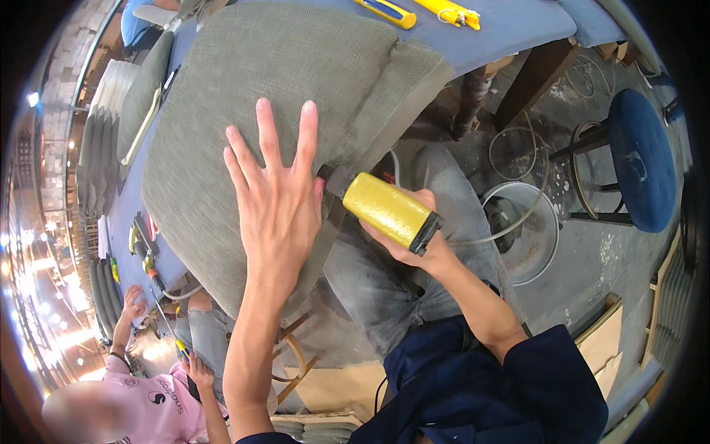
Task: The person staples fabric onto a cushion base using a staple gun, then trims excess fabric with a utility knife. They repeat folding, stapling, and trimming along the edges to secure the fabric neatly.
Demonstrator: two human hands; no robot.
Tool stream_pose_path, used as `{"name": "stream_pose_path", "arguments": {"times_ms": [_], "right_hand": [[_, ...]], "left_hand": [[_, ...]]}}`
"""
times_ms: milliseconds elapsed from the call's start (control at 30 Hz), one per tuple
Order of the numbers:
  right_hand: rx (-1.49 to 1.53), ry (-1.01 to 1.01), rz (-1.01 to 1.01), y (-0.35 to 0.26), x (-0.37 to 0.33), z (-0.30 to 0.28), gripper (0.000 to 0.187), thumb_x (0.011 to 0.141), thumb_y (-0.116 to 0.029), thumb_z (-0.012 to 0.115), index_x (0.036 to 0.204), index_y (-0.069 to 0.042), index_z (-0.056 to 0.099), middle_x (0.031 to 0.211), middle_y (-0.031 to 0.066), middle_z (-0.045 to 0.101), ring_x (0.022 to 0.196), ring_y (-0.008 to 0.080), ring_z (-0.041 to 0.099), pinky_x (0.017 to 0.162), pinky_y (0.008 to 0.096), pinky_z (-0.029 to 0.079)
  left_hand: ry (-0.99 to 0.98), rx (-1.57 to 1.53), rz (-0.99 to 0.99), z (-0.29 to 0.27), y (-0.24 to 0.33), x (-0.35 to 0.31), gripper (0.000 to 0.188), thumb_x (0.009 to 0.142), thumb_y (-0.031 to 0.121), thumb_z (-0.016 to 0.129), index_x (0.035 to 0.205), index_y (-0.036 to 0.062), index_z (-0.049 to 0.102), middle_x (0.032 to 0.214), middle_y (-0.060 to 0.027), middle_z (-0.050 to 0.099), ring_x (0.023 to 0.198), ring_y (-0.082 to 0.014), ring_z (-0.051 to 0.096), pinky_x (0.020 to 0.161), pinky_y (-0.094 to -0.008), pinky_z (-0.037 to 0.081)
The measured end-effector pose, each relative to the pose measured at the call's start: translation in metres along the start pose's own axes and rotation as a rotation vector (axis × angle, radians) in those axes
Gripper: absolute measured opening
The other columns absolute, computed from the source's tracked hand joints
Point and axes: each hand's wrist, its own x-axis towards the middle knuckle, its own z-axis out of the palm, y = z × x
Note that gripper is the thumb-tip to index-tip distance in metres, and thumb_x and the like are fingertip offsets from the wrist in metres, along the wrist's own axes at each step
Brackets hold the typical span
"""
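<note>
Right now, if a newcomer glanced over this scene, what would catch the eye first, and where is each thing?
Probably the bright yellow tool near the middle, gripped in the right hand. Next comes the left hand, spread on the large grey-green panel in the upper centre. Then perhaps the blue stool at far right and the person in pink at lower left.

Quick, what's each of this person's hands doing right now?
Left hand: open, spread on the grey-green padded panel.
Right hand: closed, holding the yellow-and-black tool.
</note>
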Motion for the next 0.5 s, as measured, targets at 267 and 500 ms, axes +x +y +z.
{"name": "stream_pose_path", "arguments": {"times_ms": [267,500], "right_hand": [[0.145,-0.063,0.050,-0.001,-0.007,0.002,0.025,0.081,-0.010,0.083,0.102,0.000,0.075,0.091,0.0130,0.075,0.076,0.0279,0.075,0.064,0.0318,0.056],[0.147,0.071,-0.003,-0.007,-0.016,0.023,0.023,0.080,-0.008,0.083,0.100,0.001,0.074,0.091,0.0127,0.074,0.070,0.0297,0.072,0.061,0.0338,0.054]], "left_hand": [[-0.036,-0.041,0.025,-0.013,0.000,0.001,0.104,0.079,0.000,0.077,0.165,0.0121,0.020,0.168,-0.0245,0.017,0.146,-0.0580,0.028,0.122,-0.0606,0.030],[-0.183,-0.263,0.130,-0.033,-0.021,0.005,0.112,0.075,0.006,0.081,0.165,0.0061,0.015,0.170,-0.0241,0.013,0.154,-0.0499,0.020,0.127,-0.0549,0.021]]}}
